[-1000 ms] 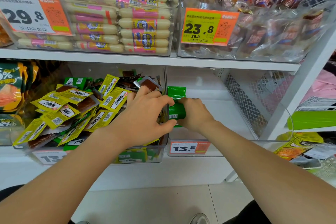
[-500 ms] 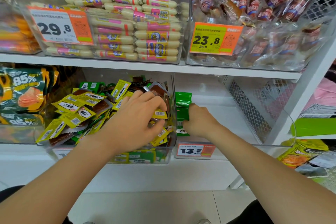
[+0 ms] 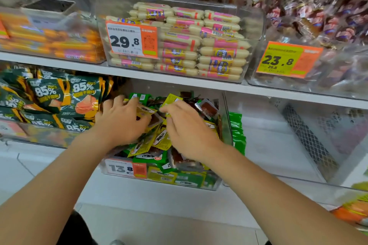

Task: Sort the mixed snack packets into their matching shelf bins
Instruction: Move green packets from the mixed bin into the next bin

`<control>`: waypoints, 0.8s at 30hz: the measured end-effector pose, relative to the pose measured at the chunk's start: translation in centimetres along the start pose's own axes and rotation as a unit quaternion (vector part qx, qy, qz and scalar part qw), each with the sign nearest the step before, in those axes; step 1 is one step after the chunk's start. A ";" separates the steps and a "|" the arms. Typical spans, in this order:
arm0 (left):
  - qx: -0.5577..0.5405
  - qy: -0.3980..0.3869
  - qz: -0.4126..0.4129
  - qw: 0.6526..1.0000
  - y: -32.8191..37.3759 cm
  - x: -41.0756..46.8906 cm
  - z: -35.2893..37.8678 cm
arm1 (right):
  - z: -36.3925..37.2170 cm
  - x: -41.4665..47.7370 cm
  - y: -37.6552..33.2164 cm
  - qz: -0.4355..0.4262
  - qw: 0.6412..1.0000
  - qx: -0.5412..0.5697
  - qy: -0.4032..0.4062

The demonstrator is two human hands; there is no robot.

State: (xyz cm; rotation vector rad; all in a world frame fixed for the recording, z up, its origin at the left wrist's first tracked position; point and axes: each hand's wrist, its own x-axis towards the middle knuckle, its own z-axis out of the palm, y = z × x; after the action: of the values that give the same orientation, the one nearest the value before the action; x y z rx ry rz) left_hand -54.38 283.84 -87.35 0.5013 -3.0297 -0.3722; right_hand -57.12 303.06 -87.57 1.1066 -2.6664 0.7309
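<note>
Right hand back from the green stack at 3 o'clock; its fingers seem to pinch a yellow packet in the mixed bin. Left hand lies spread on the heap. Step: picking out strays. Next likely needs a green one freed.

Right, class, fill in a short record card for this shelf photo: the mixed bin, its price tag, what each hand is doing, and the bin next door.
Place: shop shelving with clear bins
Mixed bin: yellow and green snack packs jumbled together
Price tag: 13.8, on the bin's front
Left hand: lies on the pile in that bin; grip unclear
Right hand: pinches a yellow packet above the pile
Neighbour bin: to the right, holding a green stack at its left wall
</note>
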 end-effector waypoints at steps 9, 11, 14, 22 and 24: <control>0.061 -0.062 0.084 0.993 -2.5 0.9 0.6 | 4.3 12.8 0.1 0.050 0.993 -0.017 -0.107; 0.077 -0.086 0.081 0.990 -2.7 0.6 0.7 | 5.0 14.9 -0.2 0.079 0.987 -0.005 -0.141; 0.089 -0.136 0.064 0.985 -2.8 0.2 0.4 | 5.7 16.6 -0.6 0.118 0.979 -0.020 -0.165; 0.110 -0.157 0.073 0.979 -2.9 0.4 1.0 | 4.8 18.1 -0.9 0.198 0.947 -0.006 -0.254; 0.108 -0.163 0.072 0.978 -3.0 0.4 1.1 | 4.8 17.9 -0.7 0.194 0.948 0.008 -0.252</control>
State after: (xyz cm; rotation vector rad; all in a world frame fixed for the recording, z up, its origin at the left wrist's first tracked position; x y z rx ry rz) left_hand -53.96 281.18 -89.12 0.2451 -3.4200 -0.1281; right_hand -69.16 289.14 -85.62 0.8678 -3.3812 0.5827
